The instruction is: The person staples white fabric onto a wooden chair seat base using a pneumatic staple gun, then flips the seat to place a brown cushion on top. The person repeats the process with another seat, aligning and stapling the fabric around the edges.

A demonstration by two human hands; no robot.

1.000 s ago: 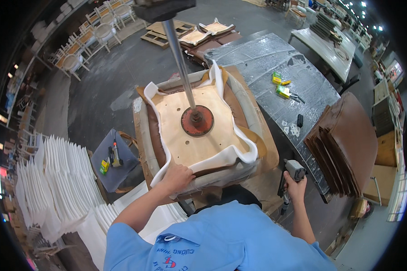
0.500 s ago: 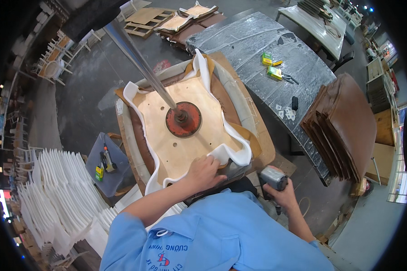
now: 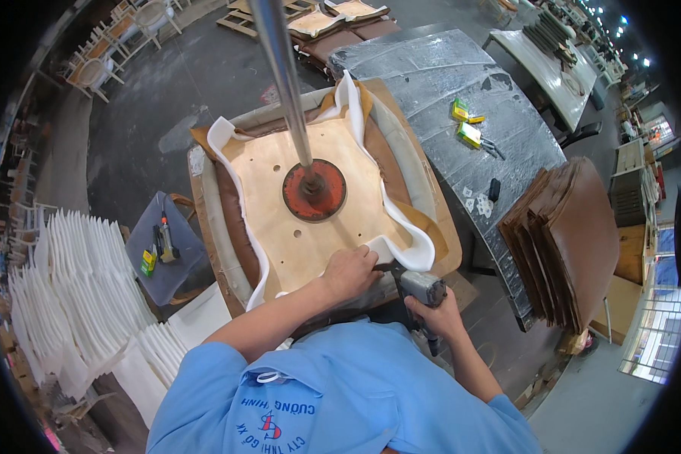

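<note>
The left hand [image 3: 349, 271] presses down flat on the near edge of the plywood seat board [image 3: 303, 204], its grip together over the white foam lining [image 3: 401, 246] that is folded up there. The right hand [image 3: 435, 314] has its grip clamped on the handle of a grey staple gun [image 3: 420, 291], whose nose sits just beside the left hand's fingers at the board's near right corner. The board lies upside down on a padded worktop [image 3: 204, 219], with brown leather [image 3: 238, 227] and the white foam curling up round its rim. A round red press plate [image 3: 314, 189] on a steel rod [image 3: 284, 76] bears on the middle of the board. To the right a grey table [image 3: 431, 68] carries small yellow-green boxes [image 3: 465, 125], and a stack of brown leather pieces [image 3: 567, 234] lies beyond its near end. On the left, white foam sheets [image 3: 76, 295] stand in rows beside a small stool [image 3: 163, 250] with a tool on it
</note>
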